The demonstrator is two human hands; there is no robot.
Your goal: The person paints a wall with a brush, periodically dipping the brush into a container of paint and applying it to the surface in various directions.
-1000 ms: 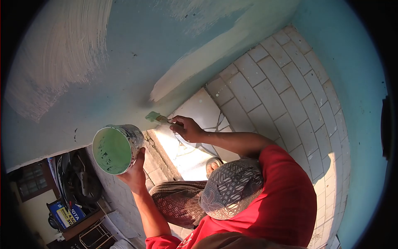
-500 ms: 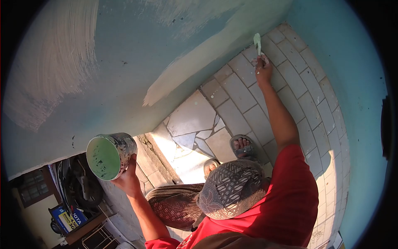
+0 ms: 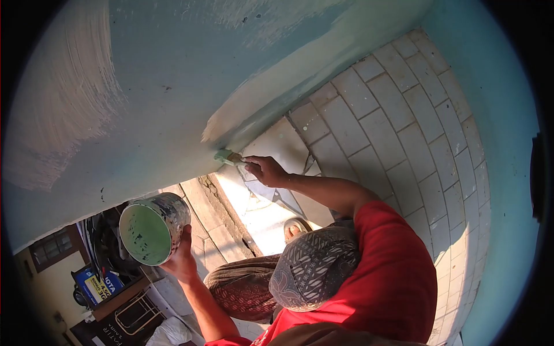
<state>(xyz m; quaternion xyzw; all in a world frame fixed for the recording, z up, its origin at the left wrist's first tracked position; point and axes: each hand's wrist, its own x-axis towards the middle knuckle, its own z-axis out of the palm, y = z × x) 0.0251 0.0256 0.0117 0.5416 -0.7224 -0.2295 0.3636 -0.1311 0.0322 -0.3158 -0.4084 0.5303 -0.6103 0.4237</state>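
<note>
My left hand (image 3: 182, 260) grips a paint-spattered bucket (image 3: 176, 214) from beside its wall. The bucket is tilted, and light green paint (image 3: 143, 233) coats its inside. My right hand (image 3: 266, 171) is closed around the handle of a paintbrush (image 3: 233, 158). Green paint covers the bristles, which touch the low edge of the blue-green wall (image 3: 167, 115), just under the end of a pale painted band (image 3: 259, 95). The fingertips behind the bucket are partly hidden.
Pale floor tiles (image 3: 375, 124) run along the wall, with paint spots on some. A sandalled foot (image 3: 295, 229) stands in a sunlit patch. At lower left are a blue and yellow box (image 3: 101, 285), dark clutter and a white plastic bag (image 3: 170, 333). Another blue wall (image 3: 502, 144) rises at right.
My right hand has brought the brush from the far end of the wall's base back to the near end, left and closer to me. The bucket stays about where it was.
</note>
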